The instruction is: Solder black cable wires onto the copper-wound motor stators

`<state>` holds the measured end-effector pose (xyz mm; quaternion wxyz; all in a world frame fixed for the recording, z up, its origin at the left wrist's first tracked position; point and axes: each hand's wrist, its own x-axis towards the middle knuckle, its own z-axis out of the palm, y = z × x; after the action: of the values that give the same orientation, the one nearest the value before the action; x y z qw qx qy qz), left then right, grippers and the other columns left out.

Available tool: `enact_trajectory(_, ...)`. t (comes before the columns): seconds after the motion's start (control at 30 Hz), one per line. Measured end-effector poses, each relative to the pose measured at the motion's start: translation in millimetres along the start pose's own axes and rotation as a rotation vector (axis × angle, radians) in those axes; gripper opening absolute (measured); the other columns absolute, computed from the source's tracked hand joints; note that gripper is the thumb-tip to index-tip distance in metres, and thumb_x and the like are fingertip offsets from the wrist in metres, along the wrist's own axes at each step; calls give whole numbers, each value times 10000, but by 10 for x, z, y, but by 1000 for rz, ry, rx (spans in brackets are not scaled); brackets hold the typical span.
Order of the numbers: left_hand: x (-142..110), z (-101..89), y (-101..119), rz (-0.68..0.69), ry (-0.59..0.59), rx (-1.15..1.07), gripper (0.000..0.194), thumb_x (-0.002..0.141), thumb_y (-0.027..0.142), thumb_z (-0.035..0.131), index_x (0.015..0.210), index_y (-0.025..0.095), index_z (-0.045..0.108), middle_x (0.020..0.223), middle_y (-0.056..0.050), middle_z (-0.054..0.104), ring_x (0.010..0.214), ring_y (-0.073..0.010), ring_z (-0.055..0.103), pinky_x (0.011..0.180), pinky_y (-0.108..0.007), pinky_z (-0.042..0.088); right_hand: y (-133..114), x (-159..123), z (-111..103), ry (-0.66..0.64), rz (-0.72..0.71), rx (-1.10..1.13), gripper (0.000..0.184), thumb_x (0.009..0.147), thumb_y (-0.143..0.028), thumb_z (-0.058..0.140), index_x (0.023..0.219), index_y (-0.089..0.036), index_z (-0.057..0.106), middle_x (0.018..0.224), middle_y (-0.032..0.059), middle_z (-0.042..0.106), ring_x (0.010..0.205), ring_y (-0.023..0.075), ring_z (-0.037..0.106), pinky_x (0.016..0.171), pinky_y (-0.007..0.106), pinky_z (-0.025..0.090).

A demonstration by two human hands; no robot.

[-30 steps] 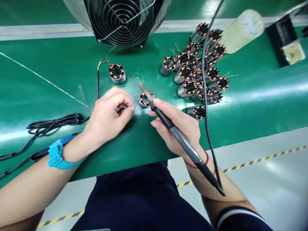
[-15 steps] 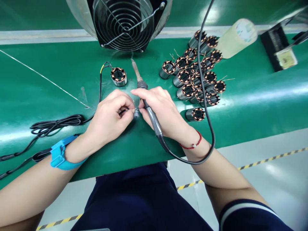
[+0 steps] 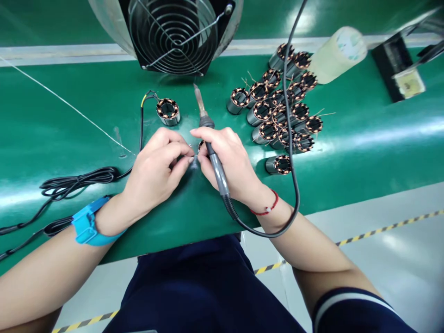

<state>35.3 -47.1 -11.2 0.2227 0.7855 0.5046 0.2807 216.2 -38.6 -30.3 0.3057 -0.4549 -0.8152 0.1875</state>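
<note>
Soldering iron (image 3: 218, 169), tapered tip (image 3: 199, 98), in right hand (image 3: 233, 157), coil (image 3: 200, 146) probably copper

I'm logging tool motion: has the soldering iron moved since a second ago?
Yes: the soldering iron has shifted forward, away from the person; its tip now sits closer to the fan.

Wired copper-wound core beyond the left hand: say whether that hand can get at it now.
Probably yes: the wired core stands beyond the left hand, with only green table between; but that hand's fingertips look pinched together, so its grip may need freeing.
</note>
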Motion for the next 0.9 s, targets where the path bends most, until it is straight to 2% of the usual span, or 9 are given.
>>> enact_trajectory(0.2, -11, 20, -28, -4, -8, -21, 124, 845, 186, 622, 937, 239, 686, 965, -47, 627, 852, -181, 595, 773, -317, 514, 20, 0, -33, -22, -3, 52, 360, 905, -159, 481, 1255, -242, 501, 924, -5, 687, 880, 208, 607, 864, 398, 481)
enact_trajectory(0.27, -10, -7, -79, -71, -35, -94, 249, 815, 186, 650, 1056, 245, 645, 1067, -56, 625, 824, -165, 602, 742, -307, 523, 40, -2, -45, -2, -21, 99, 392, 892, -149, 473, 1273, -241, 482, 916, -5, 684, 890, 208, 607, 875, 397, 491)
enact_trajectory(0.33, 5, -50, -139, -207, -91, -226, 375, 790, 202, 670, 1153, 239, 581, 1108, -63, 627, 762, -142, 615, 689, -292, 532, 54, -2, -52, 25, -21, 134, 443, 867, -132, 467, 1296, -244, 460, 937, 2, 682, 929, 209, 605, 907, 396, 495)
enact_trajectory(0.4, 37, -100, -184, -371, -203, -358, 307, 795, 255, 668, 1088, 206, 590, 958, -47, 663, 674, -131, 618, 623, -276, 528, 60, 2, -49, 39, -10, 151, 491, 843, -128, 473, 1318, -246, 442, 1018, 19, 682, 1004, 216, 597, 952, 401, 485)
enact_trajectory(0.47, 77, -147, -195, -493, -309, -450, 176, 801, 310, 662, 907, 175, 624, 742, -14, 647, 590, -121, 591, 565, -253, 503, 61, 6, -33, 23, -10, 154, 520, 829, -135, 483, 1334, -245, 429, 1117, 39, 674, 1074, 227, 580, 978, 413, 471)
enact_trajectory(0.5, 96, -166, -189, -532, -323, -488, 164, 796, 324, 665, 826, 168, 626, 663, 1, 618, 557, -112, 565, 543, -238, 482, 62, 6, -20, 4, -14, 149, 529, 825, -138, 487, 1339, -248, 425, 1147, 42, 669, 1093, 232, 574, 977, 418, 466)
enact_trajectory(0.67, 134, -177, -128, -628, -160, -643, 108, 723, 249, 709, 689, 167, 647, 589, 35, 564, 506, -69, 452, 494, -197, 372, 66, -23, 32, -25, -25, 129, 556, 822, -110, 492, 1352, -255, 410, 1085, 20, 683, 1041, 216, 573, 945, 399, 453)
enact_trajectory(0.77, 127, -133, -106, -637, -115, -652, 98, 704, 241, 737, 680, 168, 676, 654, 18, 643, 586, -87, 526, 588, -215, 434, 59, -39, 22, -38, -37, 128, 572, 814, -107, 493, 1358, -257, 405, 1074, 15, 687, 1019, 212, 573, 926, 393, 448)
enact_trajectory(0.9, 124, -76, -86, -636, -98, -613, 169, 701, 325, 770, 714, 165, 717, 724, -16, 706, 685, -140, 607, 661, -255, 478, 53, -37, 4, -49, -41, 111, 566, 822, -141, 496, 1367, -258, 400, 1099, 22, 685, 1033, 225, 567, 924, 405, 444)
